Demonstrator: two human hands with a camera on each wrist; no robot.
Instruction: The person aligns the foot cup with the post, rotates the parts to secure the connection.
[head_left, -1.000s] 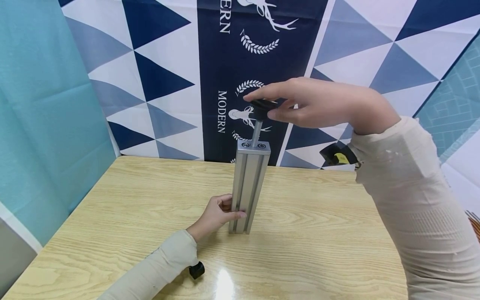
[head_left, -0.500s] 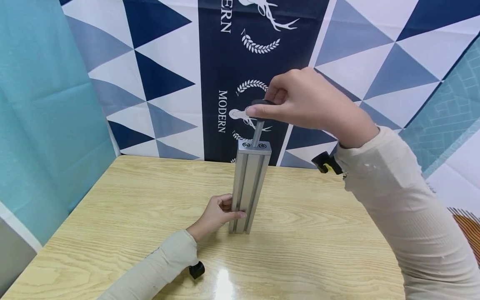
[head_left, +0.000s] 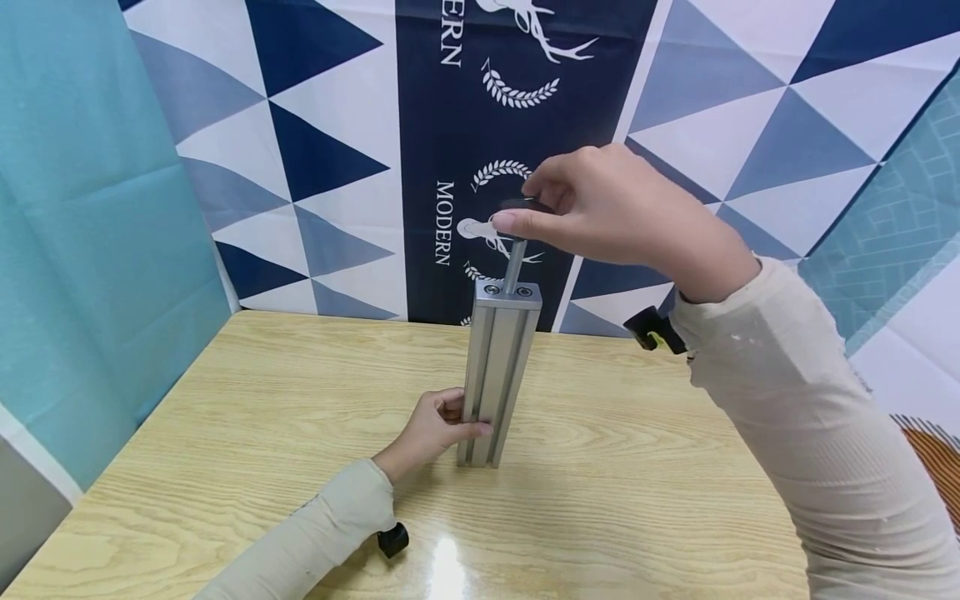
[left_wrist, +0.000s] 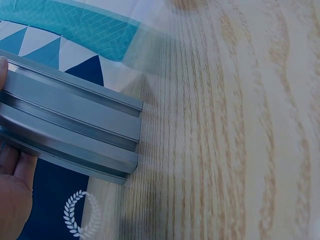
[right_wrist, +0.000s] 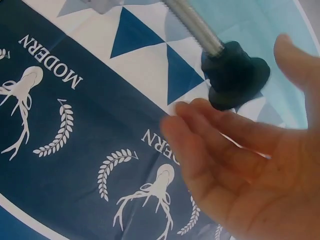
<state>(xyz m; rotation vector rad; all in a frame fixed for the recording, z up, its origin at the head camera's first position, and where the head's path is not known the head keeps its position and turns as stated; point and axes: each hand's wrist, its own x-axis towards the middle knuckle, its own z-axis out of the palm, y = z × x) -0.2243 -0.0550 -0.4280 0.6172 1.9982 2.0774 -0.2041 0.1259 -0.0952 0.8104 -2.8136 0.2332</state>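
Observation:
An aluminium profile [head_left: 498, 367] with lengthwise grooves stands upright on the wooden table, a flat end plate with two bolts on top. My left hand [head_left: 431, 429] grips it low down, thumb across the front and fingers behind; the left wrist view shows its lower end [left_wrist: 75, 120]. From the end plate rises a metal rod [head_left: 513, 267], capped by a black lobed knob [right_wrist: 232, 75]. My right hand [head_left: 615, 208] is at that knob, thumb along the near side and bent fingers round the far side. In the right wrist view the knob lies between thumb and fingers.
The wooden table [head_left: 637, 467] runs back to a hanging cloth [head_left: 330, 167] printed with triangles and deer heads. A turquoise cloth [head_left: 82, 208] hangs along the left side. Small black devices sit at both wrists, the right one [head_left: 652, 329] beside the sleeve.
My right hand went from stretched fingers over the knob to bent fingers with the thumb in front, the wrist turning and shifting left. My left hand and the profile stayed still.

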